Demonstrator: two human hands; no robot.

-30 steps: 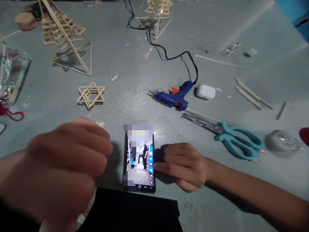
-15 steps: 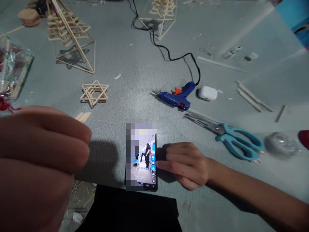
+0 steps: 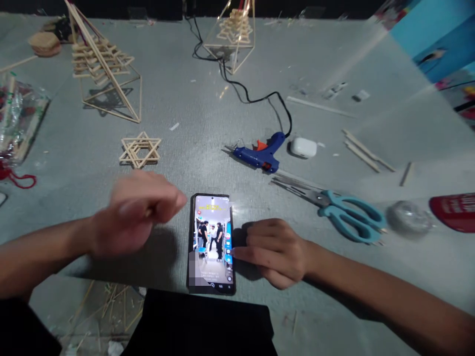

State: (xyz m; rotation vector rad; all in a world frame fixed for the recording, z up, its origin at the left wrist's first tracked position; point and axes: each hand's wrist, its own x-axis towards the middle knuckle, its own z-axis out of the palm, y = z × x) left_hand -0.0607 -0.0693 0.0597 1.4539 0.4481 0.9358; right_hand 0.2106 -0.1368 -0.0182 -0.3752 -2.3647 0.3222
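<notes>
A phone [image 3: 212,232] lies face up on the table, showing a video of several people standing in a room. Beside its right edge rests my right hand [image 3: 276,253], index finger stretched to the screen's edge, other fingers loosely curled, holding nothing. My left hand [image 3: 139,210] hovers left of the phone, blurred, its fingers curled together; whatever may be in them is hidden. Just beyond it sits a six-pointed star of wooden sticks [image 3: 141,150]. A blue glue gun [image 3: 256,155] with an orange trigger lies past the phone, and scissors [image 3: 352,215] with light-blue handles lie to the right.
Two stick frames with stacked stars, one at the back left [image 3: 107,74] and one at the back middle [image 3: 233,37], stand on the table. A black cord [image 3: 247,96] runs to the glue gun. A white earbud case [image 3: 303,147], loose sticks [image 3: 367,151] and a plastic bag [image 3: 24,118] lie around.
My left hand has moved from close to the camera down and right, toward the phone. The view has shifted slightly, and the phone's video picture differs. My right hand keeps its place by the phone.
</notes>
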